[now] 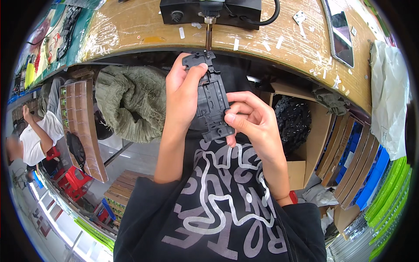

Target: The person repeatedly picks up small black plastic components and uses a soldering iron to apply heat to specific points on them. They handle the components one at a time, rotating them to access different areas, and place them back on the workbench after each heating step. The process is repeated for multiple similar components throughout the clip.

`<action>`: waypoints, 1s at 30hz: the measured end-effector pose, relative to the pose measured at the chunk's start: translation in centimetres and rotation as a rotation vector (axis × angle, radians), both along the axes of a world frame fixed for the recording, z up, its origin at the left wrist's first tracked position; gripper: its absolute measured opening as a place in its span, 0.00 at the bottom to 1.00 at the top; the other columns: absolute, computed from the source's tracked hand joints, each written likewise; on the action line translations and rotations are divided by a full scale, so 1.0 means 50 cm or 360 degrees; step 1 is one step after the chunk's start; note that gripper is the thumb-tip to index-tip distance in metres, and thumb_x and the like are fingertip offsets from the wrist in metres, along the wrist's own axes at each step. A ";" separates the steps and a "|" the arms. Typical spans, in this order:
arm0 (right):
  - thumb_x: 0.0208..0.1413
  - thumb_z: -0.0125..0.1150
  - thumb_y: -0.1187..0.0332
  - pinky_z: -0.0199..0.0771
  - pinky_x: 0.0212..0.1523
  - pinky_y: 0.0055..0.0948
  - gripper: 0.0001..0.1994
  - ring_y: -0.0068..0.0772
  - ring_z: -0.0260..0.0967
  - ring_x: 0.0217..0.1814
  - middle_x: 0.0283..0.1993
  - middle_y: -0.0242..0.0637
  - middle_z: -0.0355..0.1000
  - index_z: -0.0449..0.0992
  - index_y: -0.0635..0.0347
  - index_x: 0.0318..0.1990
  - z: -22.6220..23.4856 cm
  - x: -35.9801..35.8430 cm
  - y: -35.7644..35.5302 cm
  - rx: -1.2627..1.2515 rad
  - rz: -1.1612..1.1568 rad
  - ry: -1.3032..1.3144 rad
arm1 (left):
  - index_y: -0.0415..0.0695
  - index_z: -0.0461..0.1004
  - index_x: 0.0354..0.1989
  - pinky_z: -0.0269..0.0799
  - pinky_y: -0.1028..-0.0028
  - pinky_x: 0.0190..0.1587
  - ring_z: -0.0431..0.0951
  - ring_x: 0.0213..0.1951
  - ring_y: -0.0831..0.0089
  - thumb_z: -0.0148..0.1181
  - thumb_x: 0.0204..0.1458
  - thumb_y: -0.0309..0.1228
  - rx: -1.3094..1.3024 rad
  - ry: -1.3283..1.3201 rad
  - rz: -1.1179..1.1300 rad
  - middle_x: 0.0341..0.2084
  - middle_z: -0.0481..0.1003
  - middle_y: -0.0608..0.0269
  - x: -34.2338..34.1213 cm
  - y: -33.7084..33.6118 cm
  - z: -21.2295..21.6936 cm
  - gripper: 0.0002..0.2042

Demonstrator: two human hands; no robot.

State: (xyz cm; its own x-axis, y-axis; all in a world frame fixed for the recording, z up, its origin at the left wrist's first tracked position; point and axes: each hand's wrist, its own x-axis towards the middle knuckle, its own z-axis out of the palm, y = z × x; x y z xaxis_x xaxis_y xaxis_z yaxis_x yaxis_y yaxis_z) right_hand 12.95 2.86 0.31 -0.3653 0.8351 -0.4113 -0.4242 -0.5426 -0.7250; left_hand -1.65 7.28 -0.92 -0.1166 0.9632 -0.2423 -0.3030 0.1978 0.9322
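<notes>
One part is being held at the bench edge, its far end at the driver tip: left side clasped by the left hand, right side pinched by the right hand. Alignment is apparently being done; next, steady support is likely being called for.

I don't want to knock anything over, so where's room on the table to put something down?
On the table, the barest patch seems between the green mat and black box. It's crowded on the mat, strewn with parts, and between the box and the flat grey device, where white scraps lie.
</notes>
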 end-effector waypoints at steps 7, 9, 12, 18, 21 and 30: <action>0.47 0.55 0.77 0.68 0.17 0.18 0.15 0.23 0.66 0.19 0.25 0.35 0.66 0.63 0.71 0.43 0.001 0.000 0.004 0.0026 0.0010 0.0004 | 0.38 0.65 0.32 0.62 0.84 0.24 0.65 0.22 0.87 0.47 0.48 0.23 0.0010 -0.0004 0.0004 0.21 0.67 0.70 0.000 0.003 0.000 0.04; 0.47 0.55 0.77 0.68 0.18 0.18 0.15 0.23 0.66 0.19 0.25 0.35 0.66 0.63 0.71 0.43 -0.001 0.000 0.003 0.0030 0.0009 0.0003 | 0.38 0.65 0.32 0.62 0.84 0.24 0.65 0.22 0.87 0.47 0.48 0.23 0.0003 0.0006 0.0003 0.21 0.67 0.70 0.001 0.002 0.001 0.04; 0.47 0.55 0.77 0.68 0.18 0.18 0.15 0.23 0.66 0.19 0.25 0.35 0.65 0.63 0.71 0.43 -0.002 0.001 0.002 0.0032 0.0008 -0.0005 | 0.39 0.65 0.32 0.62 0.84 0.24 0.65 0.22 0.87 0.47 0.48 0.24 0.0000 0.0016 0.0010 0.21 0.67 0.70 0.001 -0.001 -0.002 0.03; 0.47 0.55 0.77 0.68 0.18 0.18 0.15 0.22 0.66 0.19 0.25 0.35 0.66 0.63 0.71 0.43 -0.012 0.003 -0.006 0.0017 0.0028 -0.0016 | 0.39 0.64 0.31 0.62 0.84 0.25 0.65 0.23 0.88 0.48 0.49 0.23 0.0032 0.0027 -0.0017 0.22 0.67 0.71 -0.001 -0.009 -0.011 0.02; 0.47 0.55 0.77 0.67 0.18 0.18 0.15 0.22 0.66 0.19 0.25 0.35 0.66 0.63 0.71 0.43 -0.015 0.007 -0.012 -0.0011 0.0043 -0.0018 | 0.40 0.64 0.31 0.62 0.85 0.26 0.65 0.24 0.88 0.48 0.49 0.23 0.0011 -0.0011 -0.0036 0.22 0.67 0.70 -0.001 -0.017 -0.020 0.02; 0.47 0.55 0.77 0.67 0.18 0.17 0.14 0.20 0.65 0.18 0.25 0.33 0.66 0.63 0.70 0.42 -0.002 0.006 -0.007 0.0030 0.0015 -0.0036 | 0.39 0.65 0.32 0.63 0.85 0.27 0.65 0.25 0.87 0.48 0.49 0.24 0.0049 -0.0011 0.0000 0.24 0.68 0.70 0.007 -0.013 -0.013 0.04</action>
State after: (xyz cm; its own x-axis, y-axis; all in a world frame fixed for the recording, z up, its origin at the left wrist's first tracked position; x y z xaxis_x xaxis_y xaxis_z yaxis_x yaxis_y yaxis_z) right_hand 13.26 2.52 0.21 -0.3639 0.8395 -0.4035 -0.4027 -0.5325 -0.7446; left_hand -1.28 6.64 -1.58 -0.1151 0.9701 -0.2135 -0.3095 0.1692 0.9357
